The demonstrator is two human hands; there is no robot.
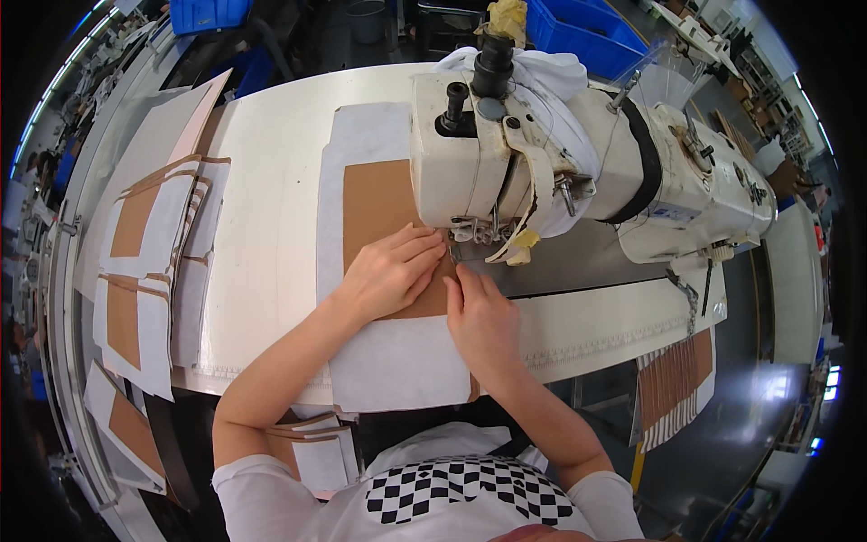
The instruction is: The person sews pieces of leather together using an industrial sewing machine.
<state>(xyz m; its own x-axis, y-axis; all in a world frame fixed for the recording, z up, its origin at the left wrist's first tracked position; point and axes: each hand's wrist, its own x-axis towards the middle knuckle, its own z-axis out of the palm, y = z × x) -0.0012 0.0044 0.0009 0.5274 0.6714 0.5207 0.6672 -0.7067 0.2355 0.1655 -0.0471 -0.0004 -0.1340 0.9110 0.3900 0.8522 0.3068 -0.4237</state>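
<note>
As two hands [395, 271] [485, 323] touch one panel [375, 206], one sewing machine [461, 167] overhangs it.

White, smooth-topped sewing bench [262, 226] brightly and evenly lit, its front edge bowed by the lens. Soft shading cast beneath the cream metal sewing-machine head [456, 172]. Glare thrown on the glossy dark-grey floor [750, 384] off the bench's right end. Long white light strip [37, 110] curved beyond the left edge; picture corners blacked out.
</note>
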